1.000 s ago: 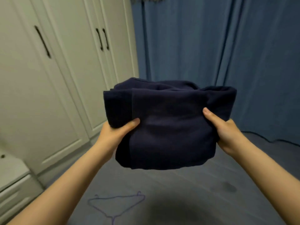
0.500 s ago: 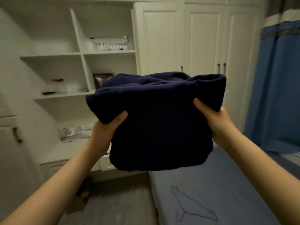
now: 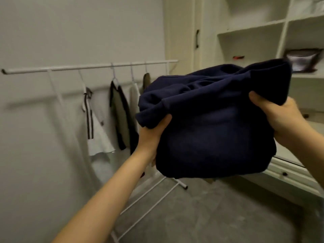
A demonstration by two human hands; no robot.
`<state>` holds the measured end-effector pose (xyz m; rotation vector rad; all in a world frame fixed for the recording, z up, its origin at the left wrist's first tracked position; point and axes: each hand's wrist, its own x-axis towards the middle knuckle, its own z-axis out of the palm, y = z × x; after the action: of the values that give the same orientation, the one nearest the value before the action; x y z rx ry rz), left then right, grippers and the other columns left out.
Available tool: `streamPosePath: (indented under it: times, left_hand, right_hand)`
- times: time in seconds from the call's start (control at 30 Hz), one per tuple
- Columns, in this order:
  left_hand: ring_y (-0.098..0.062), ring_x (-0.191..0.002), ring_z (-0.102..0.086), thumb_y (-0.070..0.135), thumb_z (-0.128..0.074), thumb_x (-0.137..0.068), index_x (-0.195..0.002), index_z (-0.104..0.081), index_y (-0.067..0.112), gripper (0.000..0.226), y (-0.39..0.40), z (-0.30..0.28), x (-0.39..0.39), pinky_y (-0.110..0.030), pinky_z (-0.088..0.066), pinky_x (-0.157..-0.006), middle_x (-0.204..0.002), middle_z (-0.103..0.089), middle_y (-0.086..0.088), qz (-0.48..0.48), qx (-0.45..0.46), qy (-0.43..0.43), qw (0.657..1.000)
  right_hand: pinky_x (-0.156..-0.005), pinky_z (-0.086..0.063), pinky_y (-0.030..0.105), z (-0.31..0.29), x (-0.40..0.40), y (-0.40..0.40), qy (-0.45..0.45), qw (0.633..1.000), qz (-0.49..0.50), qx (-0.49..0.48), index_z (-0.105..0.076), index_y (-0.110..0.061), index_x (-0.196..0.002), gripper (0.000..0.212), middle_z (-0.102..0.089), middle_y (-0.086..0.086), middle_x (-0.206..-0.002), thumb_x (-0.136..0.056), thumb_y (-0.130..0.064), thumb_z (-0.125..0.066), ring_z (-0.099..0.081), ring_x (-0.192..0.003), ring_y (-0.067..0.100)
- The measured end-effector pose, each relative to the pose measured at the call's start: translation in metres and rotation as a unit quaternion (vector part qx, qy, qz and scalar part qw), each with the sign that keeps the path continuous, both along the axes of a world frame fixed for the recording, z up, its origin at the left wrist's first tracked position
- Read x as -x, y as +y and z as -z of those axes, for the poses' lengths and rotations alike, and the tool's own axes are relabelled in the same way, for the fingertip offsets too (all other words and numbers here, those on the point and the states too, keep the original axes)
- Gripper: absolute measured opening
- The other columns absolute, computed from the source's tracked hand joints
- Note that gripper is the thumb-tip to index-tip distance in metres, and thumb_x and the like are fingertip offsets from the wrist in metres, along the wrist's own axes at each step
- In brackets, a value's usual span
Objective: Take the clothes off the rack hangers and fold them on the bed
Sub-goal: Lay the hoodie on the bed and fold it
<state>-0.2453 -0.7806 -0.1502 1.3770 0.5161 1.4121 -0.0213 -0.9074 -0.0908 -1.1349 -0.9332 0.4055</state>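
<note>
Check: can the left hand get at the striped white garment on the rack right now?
Probably not: the left hand and right hand both grip the folded navy garment, and the striped white garment hangs well beyond.

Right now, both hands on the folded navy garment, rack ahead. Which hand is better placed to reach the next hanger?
Left, probably. The left hand grips the navy garment's left edge, on the side where the rack and its hanging clothes stand. The right hand holds the far edge, toward the shelves.
</note>
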Motion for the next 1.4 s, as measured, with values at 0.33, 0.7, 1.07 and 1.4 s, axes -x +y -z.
streamPosePath:
  times: [0.33, 0.7, 1.07, 1.4]
  left_hand:
    - [-0.009, -0.103, -0.064, 0.054, -0.077, -0.053, -0.125, -0.054, 0.024, 0.082, 0.076, 0.028, 0.182, -0.031, -0.052, -0.087, -0.116, -0.066, 0.006, -0.216, 0.052, 0.034, 0.975]
    - [-0.015, -0.109, -0.06, 0.061, -0.078, -0.044, -0.129, -0.05, 0.026, 0.096, 0.141, 0.083, 0.39, -0.042, -0.049, -0.097, -0.121, -0.062, 0.004, -0.422, 0.123, 0.009, 0.898]
    - [-0.012, -0.096, -0.059, 0.047, -0.076, -0.069, -0.127, -0.048, 0.021, 0.069, 0.178, 0.17, 0.51, -0.042, -0.048, -0.093, -0.107, -0.059, 0.011, -0.545, 0.25, -0.006, 0.8]
    - [-0.022, -0.106, -0.062, 0.062, -0.08, -0.054, -0.103, -0.06, 0.036, 0.059, 0.235, 0.253, 0.586, -0.046, -0.046, -0.099, -0.113, -0.066, 0.0, -0.523, 0.376, -0.11, 0.757]
  right_hand:
    - [-0.065, -0.054, 0.02, 0.038, 0.15, 0.175, 0.005, 0.978, -0.204, 0.034, -0.064, -0.036, -0.092, 0.067, -0.071, -0.016, -0.095, -0.034, -0.066, -0.08, -0.069, -0.083, 0.003]
    - [-0.075, -0.048, 0.028, 0.093, 0.365, 0.353, 0.013, 0.919, -0.381, 0.099, -0.058, -0.029, -0.108, 0.031, -0.063, -0.011, -0.101, -0.08, -0.035, -0.068, -0.061, -0.091, 0.011]
    - [-0.072, -0.05, 0.028, 0.19, 0.532, 0.47, -0.003, 0.81, -0.534, 0.243, -0.058, -0.033, -0.095, 0.017, -0.064, -0.01, -0.098, -0.081, -0.033, -0.068, -0.062, -0.089, 0.011]
    - [-0.082, -0.051, 0.038, 0.292, 0.642, 0.565, 0.02, 0.7, -0.597, 0.391, -0.059, -0.019, -0.117, 0.05, -0.066, 0.002, -0.11, -0.072, -0.035, -0.074, -0.063, -0.099, 0.023]
